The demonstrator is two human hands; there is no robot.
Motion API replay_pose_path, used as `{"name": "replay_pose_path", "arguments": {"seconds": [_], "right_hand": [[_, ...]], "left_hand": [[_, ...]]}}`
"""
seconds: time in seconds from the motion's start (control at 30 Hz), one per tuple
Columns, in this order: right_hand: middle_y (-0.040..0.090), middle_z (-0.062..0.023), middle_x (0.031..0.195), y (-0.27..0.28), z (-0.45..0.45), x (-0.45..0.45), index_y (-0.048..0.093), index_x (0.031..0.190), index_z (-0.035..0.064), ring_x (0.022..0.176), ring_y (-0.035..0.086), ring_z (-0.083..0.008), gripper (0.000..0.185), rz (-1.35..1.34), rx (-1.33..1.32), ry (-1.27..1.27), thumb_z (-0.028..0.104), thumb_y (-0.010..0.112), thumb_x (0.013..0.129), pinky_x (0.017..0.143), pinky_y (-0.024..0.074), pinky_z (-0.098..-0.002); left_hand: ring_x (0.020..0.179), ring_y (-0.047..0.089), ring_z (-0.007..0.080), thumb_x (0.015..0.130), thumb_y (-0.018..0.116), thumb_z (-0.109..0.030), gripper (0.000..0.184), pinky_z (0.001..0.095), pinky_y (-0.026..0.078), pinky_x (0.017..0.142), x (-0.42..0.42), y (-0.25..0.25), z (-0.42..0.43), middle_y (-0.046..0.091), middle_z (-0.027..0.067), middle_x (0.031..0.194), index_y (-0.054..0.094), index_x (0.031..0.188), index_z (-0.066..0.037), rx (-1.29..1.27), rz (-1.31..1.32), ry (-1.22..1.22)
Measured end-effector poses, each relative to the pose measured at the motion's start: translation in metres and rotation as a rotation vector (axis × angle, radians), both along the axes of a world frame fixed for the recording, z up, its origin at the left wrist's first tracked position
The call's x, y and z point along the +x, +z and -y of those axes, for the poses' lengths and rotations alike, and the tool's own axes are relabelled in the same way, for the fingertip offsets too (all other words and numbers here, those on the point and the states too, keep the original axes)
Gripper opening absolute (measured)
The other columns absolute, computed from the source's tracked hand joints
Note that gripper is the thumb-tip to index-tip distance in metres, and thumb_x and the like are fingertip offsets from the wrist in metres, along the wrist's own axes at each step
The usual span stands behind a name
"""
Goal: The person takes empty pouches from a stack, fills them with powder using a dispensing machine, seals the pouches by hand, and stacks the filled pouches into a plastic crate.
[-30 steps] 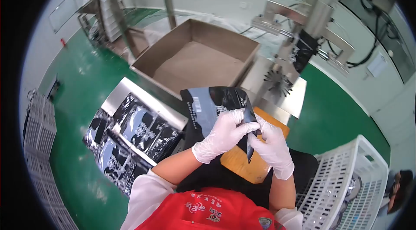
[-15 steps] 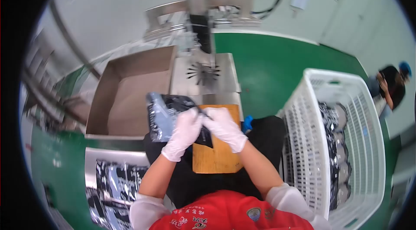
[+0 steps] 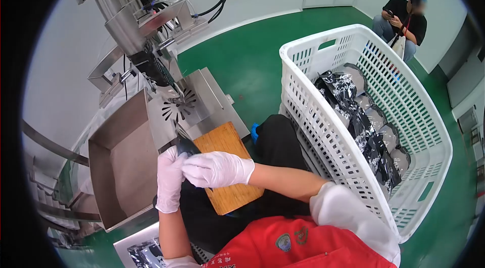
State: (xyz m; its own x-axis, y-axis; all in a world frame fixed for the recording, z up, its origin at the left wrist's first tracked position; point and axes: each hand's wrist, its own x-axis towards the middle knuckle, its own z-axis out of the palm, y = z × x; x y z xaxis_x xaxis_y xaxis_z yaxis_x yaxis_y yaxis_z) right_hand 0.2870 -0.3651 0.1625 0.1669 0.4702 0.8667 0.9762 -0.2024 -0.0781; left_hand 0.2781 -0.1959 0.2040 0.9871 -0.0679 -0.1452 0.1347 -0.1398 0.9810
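Note:
Both hands wear white gloves and meet at the lower left of centre. My left hand (image 3: pixel 171 174) is closed on a dark pouch (image 3: pixel 186 145), seen nearly edge-on above the fingers. My right hand (image 3: pixel 214 169) pinches the same pouch beside it, its fingers pressed together. Much of the pouch is hidden behind the gloves. Under and beside the right hand lies a wooden board (image 3: pixel 235 190). Just beyond the pouch is a metal plate with a dark slotted star pattern (image 3: pixel 179 105), below a steel machine head (image 3: pixel 121 25).
A deep metal tray (image 3: pixel 129 162) stands at the left. On the right, a white crate (image 3: pixel 333 126) holds several packed pouches (image 3: pixel 361 126). A person in a blue cap (image 3: pixel 408 20) crouches at the back right. More flat pouches (image 3: pixel 146 254) lie at the lower left.
The view has turned right, bringing the crate and crouching person further in. The pouch has gone from spread broadside to nearly edge-on, near the machine, still in both hands.

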Motion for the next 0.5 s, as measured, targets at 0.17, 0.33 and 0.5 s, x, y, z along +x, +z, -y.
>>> {"name": "replay_pose_path", "arguments": {"seconds": [0.17, 0.33, 0.5], "right_hand": [[0.064, -0.0069, 0.108, -0.042, -0.006, 0.016, 0.062, 0.112, 0.0035, 0.097, 0.062, -0.0241, 0.029, -1.109, 0.002, 0.117, 0.003, 0.060, 0.083, 0.081, 0.0532, -0.0359], [0.060, -0.0106, 0.118, -0.032, -0.015, 0.025, 0.049, 0.126, -0.0027, 0.101, 0.062, -0.0199, 0.045, -1.855, 1.057, 0.835, 0.003, 0.066, 0.084, 0.091, 0.0496, -0.0340], [0.059, -0.0112, 0.118, -0.017, -0.020, 0.023, 0.048, 0.125, -0.0009, 0.102, 0.061, -0.0211, 0.050, -1.795, 0.863, 0.802, 0.005, 0.070, 0.080, 0.089, 0.0508, -0.0349]], "left_hand": [[0.057, 0.059, 0.0331, 0.081, 0.056, -0.006, 0.008, 0.0413, 0.045, 0.055, -0.006, -0.019, 0.016, 0.058, 0.0162, 0.063, 0.055, 0.079, 0.002, 0.775, 0.538, -0.217], [0.056, 0.065, 0.0282, 0.078, 0.059, -0.010, 0.007, 0.0378, 0.050, 0.048, -0.055, -0.012, 0.077, 0.060, 0.0119, 0.062, 0.056, 0.073, -0.006, 1.011, 0.873, -0.365], [0.049, 0.058, 0.0157, 0.068, 0.061, -0.015, 0.010, 0.0279, 0.043, 0.039, -0.105, -0.026, 0.113, 0.050, 0.0025, 0.055, 0.052, 0.063, -0.011, 1.080, 1.045, -0.384]]}}
